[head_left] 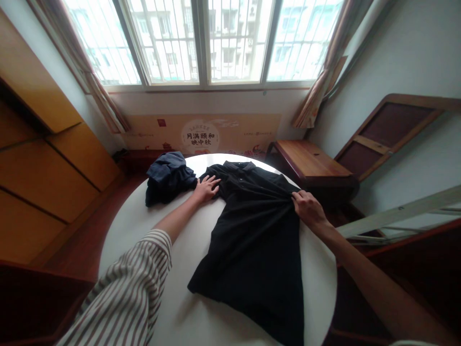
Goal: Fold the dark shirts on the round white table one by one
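A black polo shirt (252, 240) lies spread on a round white table (144, 226), collar toward the window. My left hand (206, 188) rests flat with fingers apart on the shirt's left sleeve and shoulder. My right hand (306, 207) is closed, pinching a bunch of the shirt's fabric at its right side, where creases pull toward the grip. A striped sleeve covers my left upper arm.
A crumpled dark blue garment (168, 177) sits on the table just left of my left hand. A wooden side table (309, 163) stands at the right beyond the round table. Wooden cabinets line the left wall; a framed panel (392, 129) leans on the right wall.
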The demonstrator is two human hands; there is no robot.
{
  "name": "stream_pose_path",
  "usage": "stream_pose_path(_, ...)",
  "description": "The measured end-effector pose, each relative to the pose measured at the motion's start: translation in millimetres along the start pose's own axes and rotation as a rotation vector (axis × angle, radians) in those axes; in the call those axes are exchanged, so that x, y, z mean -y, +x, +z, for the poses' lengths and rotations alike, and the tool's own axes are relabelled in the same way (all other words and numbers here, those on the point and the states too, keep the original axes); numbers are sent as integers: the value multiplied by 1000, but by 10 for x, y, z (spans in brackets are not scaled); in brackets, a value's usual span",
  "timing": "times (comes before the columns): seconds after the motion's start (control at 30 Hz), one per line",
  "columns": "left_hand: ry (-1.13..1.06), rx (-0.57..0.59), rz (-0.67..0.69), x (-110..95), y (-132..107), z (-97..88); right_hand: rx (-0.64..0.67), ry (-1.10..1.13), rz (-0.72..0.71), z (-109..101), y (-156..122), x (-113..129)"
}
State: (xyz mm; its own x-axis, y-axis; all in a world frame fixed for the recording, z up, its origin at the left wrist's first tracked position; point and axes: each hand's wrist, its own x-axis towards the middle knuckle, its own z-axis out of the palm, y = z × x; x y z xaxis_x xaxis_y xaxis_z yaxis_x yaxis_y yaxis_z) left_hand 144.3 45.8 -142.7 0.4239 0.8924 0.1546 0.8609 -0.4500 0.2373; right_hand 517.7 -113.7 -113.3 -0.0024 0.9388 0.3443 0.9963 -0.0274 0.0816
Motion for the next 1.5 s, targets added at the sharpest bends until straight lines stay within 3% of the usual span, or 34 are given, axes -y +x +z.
stream_pose_path(0.1, -25, -108, -17, -42, -49, -49, -58, -13, -33, -136, -132, 254)
stream_pose_path(0.17, -22, -162, -47, -80, -104, -84, -59, 81, -179, -293, -361, 603)
stream_pose_path(0.3, -7, -185, -147, -165, -261, -134, 79, 383, -569, -693, -1042, 1440)
stream_pose_path(0.4, 5, -173, -235, -224, -407, -181, 170, 539, -703, -910, -1483, 1901)
stream_pose_path(0.47, 7, -150, -250, -253, -506, -227, 191, 548, -743, -955, -1641, 2098)
stream_pose_path(0.6, 22, -12, -104, -266, -646, -300, 167, 443, -746, -839, -1658, 2341)
stream_pose_path(0.7, 6, 0, -73, -249, -629, -336, 144, 330, -757, -729, -1564, 2422)
stream_pose_path(0.8, -43, -69, -62, -226, -478, -461, 109, 335, -773, -753, -1517, 2390)
stream_pose_path(1.0, -164, -289, 18, -176, -18, -1105, 11, 586, -639, -1090, -1628, 2113)
stream_pose_path(1.13, -454, -495, 2, -144, 79, -1374, 76, 635, -647, -1229, -1724, 1974)
stream_pose_path(1.3, -894, -342, -313, -48, -80, -1249, 256, 567, -769, -1205, -1824, 1952)
stream_pose_path(1.5, -915, -214, -413, 57, -245, -1097, 328, 484, -777, -1153, -1899, 1986)
